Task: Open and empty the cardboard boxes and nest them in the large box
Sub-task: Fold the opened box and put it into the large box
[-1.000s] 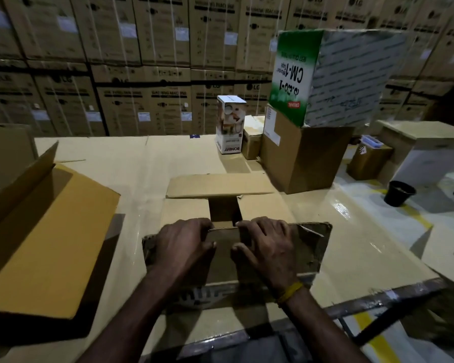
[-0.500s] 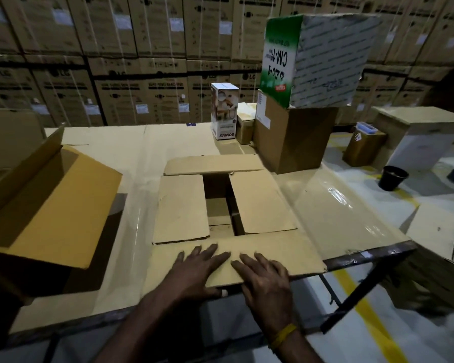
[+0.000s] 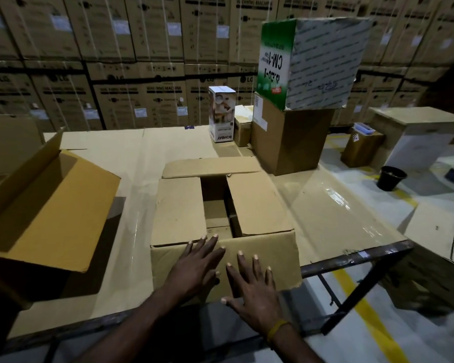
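A brown cardboard box [image 3: 257, 205] stands at the table's near edge, its four top flaps spread outward and a dark gap open in the middle. My left hand [image 3: 194, 265] and my right hand [image 3: 252, 289] lie flat with straight fingers on the near flap, which hangs folded down over the box's front. A large open box [image 3: 50, 213] lies tilted on the left of the table, its opening facing up and left. A green and white box [image 3: 312, 61] sits on a brown box [image 3: 291, 142] at the back right.
A small white carton [image 3: 220, 113] and a small brown box [image 3: 243, 127] stand at the table's far side. Stacked cartons wall the back. On the floor to the right are a black bucket [image 3: 391, 178], more boxes [image 3: 419, 137] and a yellow line [image 3: 372, 326].
The near flap, held curled up in both hands a second ago, has been pressed flat and then folded down over the box's front. My fingers straightened out.
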`<state>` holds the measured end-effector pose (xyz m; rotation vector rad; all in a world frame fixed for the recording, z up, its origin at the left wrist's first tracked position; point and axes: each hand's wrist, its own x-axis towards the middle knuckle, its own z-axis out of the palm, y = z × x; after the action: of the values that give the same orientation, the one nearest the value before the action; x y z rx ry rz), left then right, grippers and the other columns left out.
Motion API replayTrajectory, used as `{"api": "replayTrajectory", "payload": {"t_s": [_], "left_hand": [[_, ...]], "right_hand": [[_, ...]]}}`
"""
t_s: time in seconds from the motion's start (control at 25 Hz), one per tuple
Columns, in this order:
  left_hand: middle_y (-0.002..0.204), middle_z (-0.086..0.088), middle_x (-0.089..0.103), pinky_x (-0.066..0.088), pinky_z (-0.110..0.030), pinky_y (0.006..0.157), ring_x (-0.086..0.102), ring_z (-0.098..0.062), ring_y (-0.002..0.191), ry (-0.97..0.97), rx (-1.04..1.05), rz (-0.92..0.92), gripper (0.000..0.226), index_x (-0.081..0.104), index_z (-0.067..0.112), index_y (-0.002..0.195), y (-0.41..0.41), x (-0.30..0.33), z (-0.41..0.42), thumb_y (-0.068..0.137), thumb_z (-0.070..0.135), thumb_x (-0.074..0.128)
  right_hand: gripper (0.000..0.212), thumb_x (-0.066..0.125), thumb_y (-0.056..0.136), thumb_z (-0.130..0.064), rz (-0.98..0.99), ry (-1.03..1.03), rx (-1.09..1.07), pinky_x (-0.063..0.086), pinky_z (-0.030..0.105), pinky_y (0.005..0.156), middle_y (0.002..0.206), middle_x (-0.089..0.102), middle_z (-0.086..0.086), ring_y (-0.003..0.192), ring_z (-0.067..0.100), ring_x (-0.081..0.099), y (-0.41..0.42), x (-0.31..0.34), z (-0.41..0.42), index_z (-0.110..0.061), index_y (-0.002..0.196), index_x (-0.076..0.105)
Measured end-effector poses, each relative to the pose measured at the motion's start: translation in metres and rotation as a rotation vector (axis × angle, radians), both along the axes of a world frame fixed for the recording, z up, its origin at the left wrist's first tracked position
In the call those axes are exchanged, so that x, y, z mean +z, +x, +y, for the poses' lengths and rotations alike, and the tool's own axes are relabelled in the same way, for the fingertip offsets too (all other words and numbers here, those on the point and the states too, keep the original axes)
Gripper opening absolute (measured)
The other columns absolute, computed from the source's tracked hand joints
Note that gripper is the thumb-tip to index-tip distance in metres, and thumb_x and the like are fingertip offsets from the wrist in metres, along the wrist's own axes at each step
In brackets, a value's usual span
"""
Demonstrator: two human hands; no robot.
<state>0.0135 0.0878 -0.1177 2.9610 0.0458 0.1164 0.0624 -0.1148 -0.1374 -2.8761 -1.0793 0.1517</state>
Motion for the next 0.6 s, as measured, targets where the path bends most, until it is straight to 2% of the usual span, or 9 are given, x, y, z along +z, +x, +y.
{"api": "replayTrajectory", "payload": {"t_s": [0.08,0.16,0.24,0.32,0.48,0.6], "left_hand": [[0.164,0.009,0.004,-0.005,-0.031,0.118,-0.001,-0.014,0.151,-0.108,0.025,-0.072,0.056,0.026,0.035,0.154,0.014,0.0,0.004,0.101,0.051,0.029],[0.163,0.003,0.02,-0.001,-0.028,0.119,0.013,-0.017,0.151,-0.195,0.058,-0.135,0.059,0.034,0.03,0.151,0.03,0.001,0.009,0.099,0.052,0.019],[0.161,-0.003,0.027,0.007,-0.029,0.119,0.019,-0.021,0.15,-0.226,0.08,-0.186,0.051,0.039,0.026,0.15,0.049,0.001,0.015,0.102,0.043,0.03],[0.161,-0.005,0.025,0.011,-0.033,0.12,0.017,-0.024,0.151,-0.231,0.098,-0.204,0.05,0.036,0.027,0.151,0.068,0.004,0.019,0.102,0.033,0.043],[0.16,-0.004,0.026,0.006,-0.044,0.121,0.017,-0.025,0.15,-0.141,0.113,-0.102,0.067,0.019,0.034,0.154,0.109,0.013,0.028,0.097,0.036,0.054],[0.159,0.0,0.031,0.0,-0.051,0.12,0.02,-0.021,0.15,-0.124,0.081,-0.035,0.07,0.013,0.032,0.156,0.139,0.01,0.034,0.098,0.042,0.052]], "right_hand": [[0.065,0.025,0.089,-0.071,0.01,0.008,-0.048,0.048,0.061,0.094,0.159,0.034,0.002,0.134,0.038,0.048,0.008,0.003,0.012,-0.042,0.144,0.042],[0.054,0.023,0.094,-0.064,-0.014,0.093,-0.085,0.042,0.062,0.099,0.159,0.033,0.005,0.137,0.038,0.043,0.019,0.015,0.026,-0.047,0.143,0.039],[0.051,0.027,0.097,-0.061,-0.024,0.19,-0.125,0.021,0.063,0.113,0.165,0.01,0.008,0.149,0.04,0.018,0.033,0.026,0.04,-0.051,0.147,0.027],[0.057,0.032,0.099,-0.059,0.028,0.272,-0.24,0.005,0.059,0.118,0.164,-0.014,0.008,0.15,0.038,-0.006,0.051,0.036,0.053,-0.048,0.152,0.013],[0.074,0.05,0.095,-0.048,0.059,0.252,-0.396,0.007,0.06,0.119,0.163,-0.016,0.016,0.149,0.044,-0.009,0.09,0.057,0.073,-0.038,0.155,0.008],[0.078,0.057,0.092,-0.041,0.096,0.207,-0.432,0.01,0.059,0.119,0.163,-0.013,0.016,0.149,0.043,-0.004,0.108,0.062,0.072,-0.037,0.155,0.011]]}}
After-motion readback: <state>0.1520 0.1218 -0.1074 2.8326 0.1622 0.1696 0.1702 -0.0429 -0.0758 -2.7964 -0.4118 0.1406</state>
